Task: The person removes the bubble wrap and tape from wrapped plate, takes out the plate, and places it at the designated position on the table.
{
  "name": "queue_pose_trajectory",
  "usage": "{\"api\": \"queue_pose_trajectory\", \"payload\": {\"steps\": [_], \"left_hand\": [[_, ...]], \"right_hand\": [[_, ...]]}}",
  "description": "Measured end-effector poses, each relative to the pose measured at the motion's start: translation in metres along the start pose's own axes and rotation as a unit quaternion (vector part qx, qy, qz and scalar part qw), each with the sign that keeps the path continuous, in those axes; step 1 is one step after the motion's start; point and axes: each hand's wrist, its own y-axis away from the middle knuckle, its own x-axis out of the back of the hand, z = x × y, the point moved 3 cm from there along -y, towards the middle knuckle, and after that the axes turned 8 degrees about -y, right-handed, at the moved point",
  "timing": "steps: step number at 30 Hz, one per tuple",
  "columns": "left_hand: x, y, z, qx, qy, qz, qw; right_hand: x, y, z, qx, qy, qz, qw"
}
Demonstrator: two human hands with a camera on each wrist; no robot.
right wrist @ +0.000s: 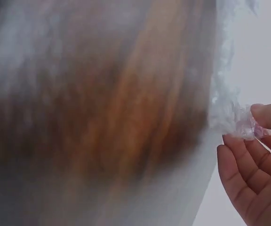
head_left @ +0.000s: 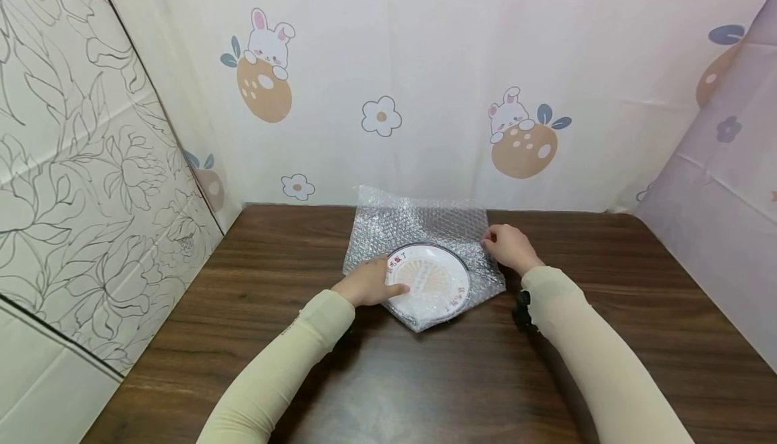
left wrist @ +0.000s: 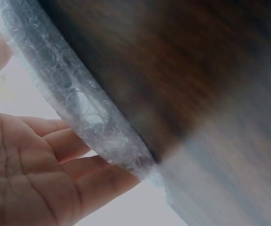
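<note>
So the plate (head_left: 432, 275) is face-up on the bubble wrap (head_left: 419, 218), with what looks like a flap folded over its near side. My left hand (head_left: 369, 283) grips the left rim, thumb on top, fingers under the wrapped edge, probably so nothing slides. My right hand (head_left: 512, 247) pinches the sheet's right edge, I'd guess to control that loose side. It's all toward the back of the wooden table (head_left: 400, 390).

Dark brown wood-grain table (head_left: 425, 390), glossy in front; bubble wrap (head_left: 419, 220) on it, near back edge.
</note>
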Motion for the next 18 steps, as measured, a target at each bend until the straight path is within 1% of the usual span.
{"api": "queue_pose_trajectory", "payload": {"steps": [7, 14, 18], "left_hand": [[-0.003, -0.002, -0.001, 0.006, -0.010, 0.001, 0.9999], [-0.003, -0.002, 0.000, 0.016, -0.007, -0.001, 0.9999], [-0.002, -0.001, 0.001, 0.018, -0.001, -0.001, 0.9998]], "right_hand": [[0.013, 0.003, -0.009, 0.015, -0.009, 0.038, 0.9991], [0.025, 0.004, -0.030, 0.033, -0.006, 0.049, 0.9983], [0.022, 0.006, -0.043, 0.042, 0.002, 0.038, 0.9984]]}}
